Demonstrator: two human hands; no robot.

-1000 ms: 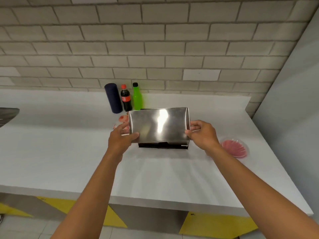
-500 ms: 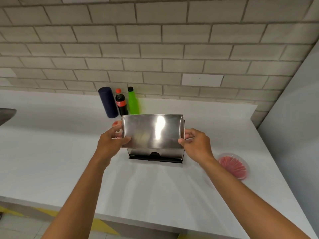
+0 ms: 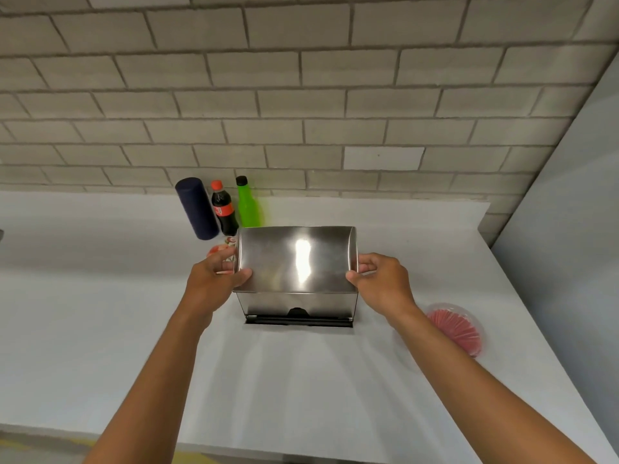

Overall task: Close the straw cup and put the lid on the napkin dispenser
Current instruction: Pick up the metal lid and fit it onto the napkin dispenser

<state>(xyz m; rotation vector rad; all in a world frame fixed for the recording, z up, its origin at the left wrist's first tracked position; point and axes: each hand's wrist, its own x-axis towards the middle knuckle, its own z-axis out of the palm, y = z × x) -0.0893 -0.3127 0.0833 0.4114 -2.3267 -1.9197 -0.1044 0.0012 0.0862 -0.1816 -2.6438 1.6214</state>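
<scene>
A shiny steel lid (image 3: 296, 259) sits over the top of the napkin dispenser (image 3: 298, 304), whose steel front and black base show below it. My left hand (image 3: 214, 279) grips the lid's left end and my right hand (image 3: 382, 283) grips its right end. A clear straw cup with red straws (image 3: 459, 329) lies on the counter to the right of my right wrist. Whether the cup is closed cannot be told.
A dark blue cylinder (image 3: 197, 209), a cola bottle (image 3: 223, 209) and a green bottle (image 3: 248, 204) stand at the back by the brick wall. A small red and white object (image 3: 222, 251) lies behind my left hand. The white counter (image 3: 100, 313) ends at a grey wall on the right.
The lid has come down over the dispenser, which shows more of its front now. Both hands keep their hold on the lid's ends. The view has tilted upward.
</scene>
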